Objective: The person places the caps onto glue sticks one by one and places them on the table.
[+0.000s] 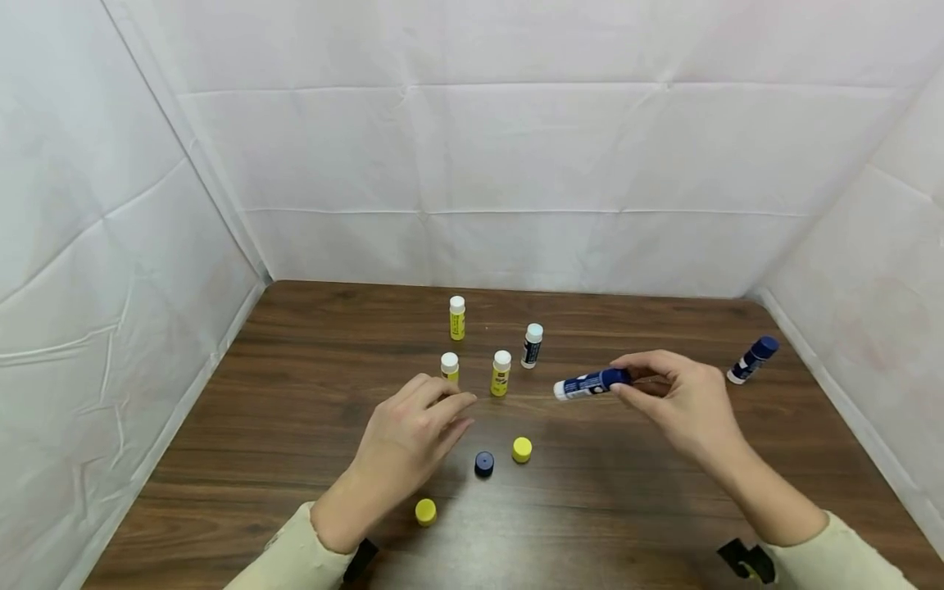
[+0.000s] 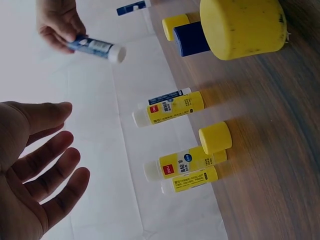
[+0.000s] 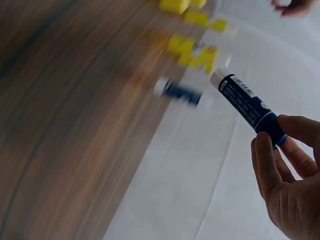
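My right hand (image 1: 682, 397) pinches a blue glue stick (image 1: 586, 385) by its blue cap end, above the table. The stick lies nearly level, its white end pointing left. In the right wrist view, thumb and fingers close round the blue cap of this glue stick (image 3: 245, 102). My left hand (image 1: 413, 434) hovers with relaxed fingers and holds nothing. It partly hides a yellow glue stick (image 1: 450, 366) behind it. Beside that stand another yellow glue stick (image 1: 500, 374) and a blue glue stick (image 1: 532, 346), both with white tops up.
A third yellow glue stick (image 1: 457, 319) stands farther back. At the far right stands a blue-capped glue stick (image 1: 752, 360). Loose on the table (image 1: 310, 393) are a dark blue cap (image 1: 483, 465), a yellow cap (image 1: 522, 450) and another yellow cap (image 1: 425, 513). White sheeting (image 1: 516, 147) walls three sides.
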`<state>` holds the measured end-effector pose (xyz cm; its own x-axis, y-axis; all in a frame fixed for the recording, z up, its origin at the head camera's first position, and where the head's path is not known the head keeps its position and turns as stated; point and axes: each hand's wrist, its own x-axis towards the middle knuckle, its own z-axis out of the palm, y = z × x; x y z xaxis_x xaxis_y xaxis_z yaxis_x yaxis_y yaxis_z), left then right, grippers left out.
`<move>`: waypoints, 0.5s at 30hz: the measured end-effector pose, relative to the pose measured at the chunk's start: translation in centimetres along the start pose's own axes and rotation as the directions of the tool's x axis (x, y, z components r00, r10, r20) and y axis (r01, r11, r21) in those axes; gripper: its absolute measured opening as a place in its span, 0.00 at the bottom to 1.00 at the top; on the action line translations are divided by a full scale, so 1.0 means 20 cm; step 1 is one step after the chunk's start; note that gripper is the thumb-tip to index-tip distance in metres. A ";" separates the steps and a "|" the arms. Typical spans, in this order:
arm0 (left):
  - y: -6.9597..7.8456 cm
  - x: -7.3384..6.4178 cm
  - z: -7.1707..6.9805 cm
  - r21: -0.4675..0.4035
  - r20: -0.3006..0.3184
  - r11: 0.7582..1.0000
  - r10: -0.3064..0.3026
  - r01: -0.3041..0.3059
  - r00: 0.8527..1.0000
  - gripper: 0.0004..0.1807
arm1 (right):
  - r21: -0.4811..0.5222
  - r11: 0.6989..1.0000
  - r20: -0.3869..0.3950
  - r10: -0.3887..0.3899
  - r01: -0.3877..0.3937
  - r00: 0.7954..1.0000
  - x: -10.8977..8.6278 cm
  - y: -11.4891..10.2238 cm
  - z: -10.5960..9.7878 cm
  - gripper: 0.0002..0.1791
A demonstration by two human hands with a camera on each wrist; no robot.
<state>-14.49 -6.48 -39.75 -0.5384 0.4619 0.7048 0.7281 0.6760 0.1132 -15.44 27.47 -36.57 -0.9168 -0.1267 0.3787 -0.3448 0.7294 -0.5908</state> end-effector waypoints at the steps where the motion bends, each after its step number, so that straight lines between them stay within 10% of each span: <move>1: 0.00 0.00 0.00 0.003 0.004 1.000 -0.003 0.003 1.000 0.15 | -0.044 0.999 0.000 -0.002 0.002 1.000 0.01 0.03 -0.02 0.13; 15: 0.01 -0.04 -0.03 0.028 0.062 0.999 -0.033 0.032 0.998 0.13 | -0.479 0.871 0.170 -0.026 0.105 0.985 0.25 0.52 -0.35 0.12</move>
<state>-13.79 -7.04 -39.85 -0.5875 0.4735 0.6563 0.6986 0.7060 0.1159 -22.17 39.12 -35.79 -0.9285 -0.2578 0.2672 -0.3007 0.9443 -0.1338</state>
